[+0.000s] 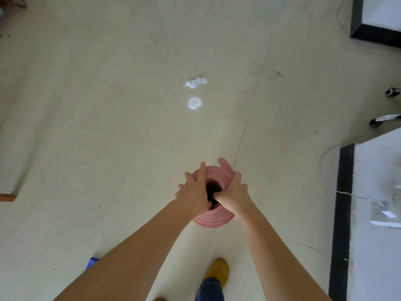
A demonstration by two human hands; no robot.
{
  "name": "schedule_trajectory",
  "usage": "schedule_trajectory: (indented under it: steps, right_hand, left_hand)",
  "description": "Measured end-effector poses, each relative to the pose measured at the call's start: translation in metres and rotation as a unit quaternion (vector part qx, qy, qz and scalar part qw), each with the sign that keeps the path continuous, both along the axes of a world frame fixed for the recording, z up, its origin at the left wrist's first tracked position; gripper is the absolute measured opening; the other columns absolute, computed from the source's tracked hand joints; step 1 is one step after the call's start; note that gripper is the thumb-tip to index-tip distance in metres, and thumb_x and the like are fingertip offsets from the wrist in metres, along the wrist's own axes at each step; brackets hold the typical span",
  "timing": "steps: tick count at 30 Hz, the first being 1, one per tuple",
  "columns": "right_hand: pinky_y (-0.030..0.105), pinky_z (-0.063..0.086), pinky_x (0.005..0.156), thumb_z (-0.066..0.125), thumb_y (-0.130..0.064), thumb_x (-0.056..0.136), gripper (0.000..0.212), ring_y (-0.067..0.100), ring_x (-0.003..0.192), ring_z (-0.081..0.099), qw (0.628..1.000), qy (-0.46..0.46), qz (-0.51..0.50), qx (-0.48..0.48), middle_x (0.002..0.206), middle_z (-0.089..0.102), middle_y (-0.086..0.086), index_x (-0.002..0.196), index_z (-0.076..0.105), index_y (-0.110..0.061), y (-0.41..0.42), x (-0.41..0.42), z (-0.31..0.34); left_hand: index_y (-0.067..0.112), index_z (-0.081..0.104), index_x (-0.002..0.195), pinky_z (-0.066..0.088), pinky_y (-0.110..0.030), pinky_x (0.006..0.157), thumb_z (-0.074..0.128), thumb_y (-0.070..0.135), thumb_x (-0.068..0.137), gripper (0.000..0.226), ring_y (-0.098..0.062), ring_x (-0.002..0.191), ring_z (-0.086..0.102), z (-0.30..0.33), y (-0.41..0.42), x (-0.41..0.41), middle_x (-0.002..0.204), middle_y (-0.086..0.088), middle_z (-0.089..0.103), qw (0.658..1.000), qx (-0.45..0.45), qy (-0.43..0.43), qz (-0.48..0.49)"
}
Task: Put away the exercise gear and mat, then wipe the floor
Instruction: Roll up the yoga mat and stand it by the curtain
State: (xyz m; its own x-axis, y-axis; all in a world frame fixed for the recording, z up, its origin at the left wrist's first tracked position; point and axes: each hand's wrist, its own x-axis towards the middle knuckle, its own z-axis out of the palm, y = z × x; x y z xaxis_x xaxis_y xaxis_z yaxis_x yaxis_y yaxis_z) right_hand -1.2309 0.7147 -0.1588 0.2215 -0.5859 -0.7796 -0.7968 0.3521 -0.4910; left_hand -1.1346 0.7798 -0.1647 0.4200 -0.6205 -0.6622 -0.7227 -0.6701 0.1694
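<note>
A pink exercise mat [211,220] stands rolled up on end on the pale tiled floor [108,127], seen from above with its dark hollow core showing. My left hand [194,192] rests on the roll's left top edge with fingers spread and the index finger pointing forward. My right hand [233,195] grips the roll's right side, thumb hooked into the core and fingers wrapped over the far rim. A crumpled white tissue [195,82] lies on the floor further ahead.
A round light spot [194,102] shines on the floor below the tissue. A white desk with a black edge [345,203] runs along the right, a chair's chrome legs [385,119] behind it. My yellow shoe [218,271] is below the mat; something blue [92,262] peeks out at lower left.
</note>
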Motion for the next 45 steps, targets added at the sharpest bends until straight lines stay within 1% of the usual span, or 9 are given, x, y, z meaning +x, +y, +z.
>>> schedule_trajectory:
  steps: [3,6,9,15,20,28,33,40,45]
  right_hand:
    - [0.036,0.048,0.072,0.062,-0.019,0.077,0.065,0.030,0.083,0.055,0.997,0.035,-0.020,-0.062,0.113,0.048,0.010,0.131,0.027,-0.022,-0.002,-0.004,-0.003]
    - [0.037,0.053,0.073,0.055,-0.015,0.076,0.057,0.028,0.085,0.062,0.998,0.015,0.004,-0.063,0.109,0.057,0.010,0.129,0.033,-0.022,-0.004,-0.007,-0.003]
    - [0.039,0.055,0.076,0.053,-0.011,0.075,0.056,0.028,0.086,0.063,0.998,-0.003,0.032,-0.058,0.107,0.059,0.010,0.126,0.036,-0.025,0.001,-0.011,0.000]
    - [0.039,0.055,0.074,0.053,-0.012,0.079,0.048,0.025,0.084,0.064,0.993,-0.004,0.073,-0.089,0.102,0.063,0.008,0.124,0.043,-0.026,0.023,-0.026,0.016]
    - [0.036,0.053,0.077,0.053,-0.015,0.084,0.047,0.027,0.089,0.063,0.992,0.016,0.055,-0.112,0.105,0.063,0.010,0.129,0.042,-0.021,0.060,-0.031,0.054]
    - [0.031,0.045,0.082,0.054,-0.012,0.086,0.057,0.025,0.099,0.057,0.986,0.071,-0.082,-0.130,0.119,0.059,0.012,0.139,0.034,-0.022,0.162,-0.075,0.152]
    - [0.030,0.045,0.083,0.052,-0.009,0.088,0.058,0.023,0.100,0.056,0.968,0.102,-0.187,-0.135,0.118,0.059,0.010,0.141,0.034,-0.023,0.251,-0.128,0.203]
    - [0.031,0.050,0.083,0.058,-0.013,0.084,0.058,0.022,0.097,0.060,0.877,0.128,-0.441,-0.142,0.116,0.061,0.007,0.137,0.038,-0.022,0.444,-0.192,0.226]
    - [0.033,0.049,0.078,0.064,-0.027,0.083,0.063,0.023,0.100,0.055,0.678,0.129,-0.701,-0.180,0.128,0.049,0.010,0.137,0.035,-0.017,0.624,-0.209,0.231]
  left_hand:
    - [0.034,-0.016,0.147,0.048,-0.038,0.074,0.057,0.038,0.086,0.096,-0.032,0.098,0.055,-0.002,0.004,0.004,0.133,-0.012,0.032,0.991,-0.084,0.052,0.092]
    - [0.028,0.001,0.151,0.045,-0.035,0.073,0.063,0.033,0.083,0.092,-0.033,0.107,0.056,-0.006,0.015,0.008,0.132,-0.013,0.043,0.905,-0.125,0.183,0.363]
    - [0.016,0.039,0.135,0.053,-0.039,0.083,0.064,0.030,0.075,0.067,-0.027,0.101,0.061,-0.006,0.024,0.012,0.116,-0.007,0.060,0.888,-0.117,0.227,0.382]
    - [0.022,0.035,0.131,0.054,-0.039,0.074,0.060,0.024,0.074,0.062,-0.030,0.092,0.062,0.020,0.024,0.017,0.116,-0.009,0.051,0.977,-0.080,0.156,0.120]
    - [0.021,0.042,0.121,0.053,-0.039,0.078,0.056,0.024,0.078,0.046,-0.030,0.092,0.060,0.047,0.042,0.024,0.112,-0.010,0.053,0.982,-0.071,0.171,-0.029]
    - [0.036,-0.007,0.149,0.056,-0.038,0.076,0.058,0.032,0.079,0.095,-0.031,0.094,0.063,0.156,0.081,-0.006,0.117,-0.010,0.059,0.934,-0.044,0.188,-0.299]
    - [0.022,0.022,0.144,0.055,-0.034,0.063,0.056,0.023,0.080,0.072,-0.028,0.089,0.061,0.213,0.111,-0.081,0.115,-0.009,0.057,0.862,0.028,0.184,-0.472]
    - [0.027,0.026,0.141,0.059,-0.045,0.070,0.049,0.013,0.086,0.062,-0.034,0.100,0.058,0.238,0.246,-0.198,0.123,-0.013,0.051,0.759,0.088,0.201,-0.613]
    - [0.023,0.035,0.136,0.058,-0.049,0.077,0.050,0.016,0.084,0.056,-0.034,0.103,0.060,0.241,0.397,-0.266,0.122,-0.011,0.055,0.699,0.095,0.230,-0.670]
